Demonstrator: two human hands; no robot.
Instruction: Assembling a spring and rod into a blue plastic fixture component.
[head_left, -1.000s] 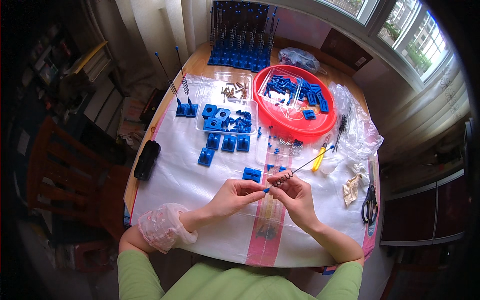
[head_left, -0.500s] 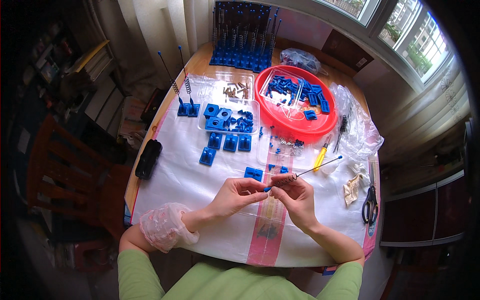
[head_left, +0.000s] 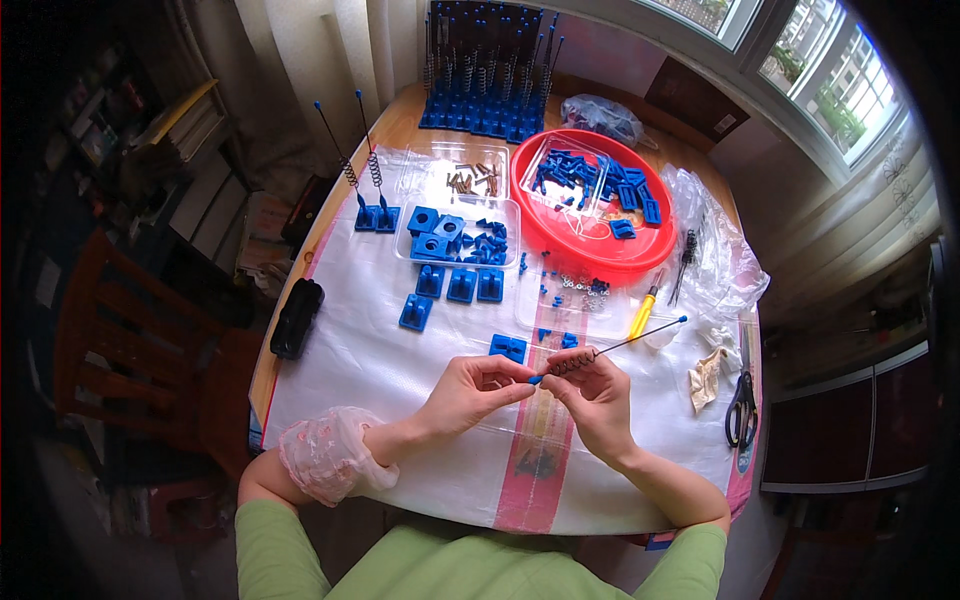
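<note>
Spring (head_left: 575,363): I am holding it low over the tabletop (head_left: 430,475), its near end lying between my two sets of fingertips. Its long axis is running from there off to the right and away from me, ending in a blue ball (head_left: 683,319) well clear of both hands. My right hand is the nearer to the coils; my left is meeting the near end from the other side.

Right fingers (head_left: 562,393): closing around the coils, thumb on the near side; no gap showing.

Left fingers (head_left: 507,372): pinching narrowly, thumb and forefinger almost together at a small blue cap (head_left: 536,380) on the spring's near end. How firmly they are pressing, I cannot tell.

Surroundings: a blue base (head_left: 508,347) is lying just beyond my left fingers, apart from them. Two blue bits (head_left: 569,341) are lying just past the right ones. A yellow tool (head_left: 643,315) is resting farther out to the right, near the rod, and scissors (head_left: 742,412) are lying well to the right.
</note>
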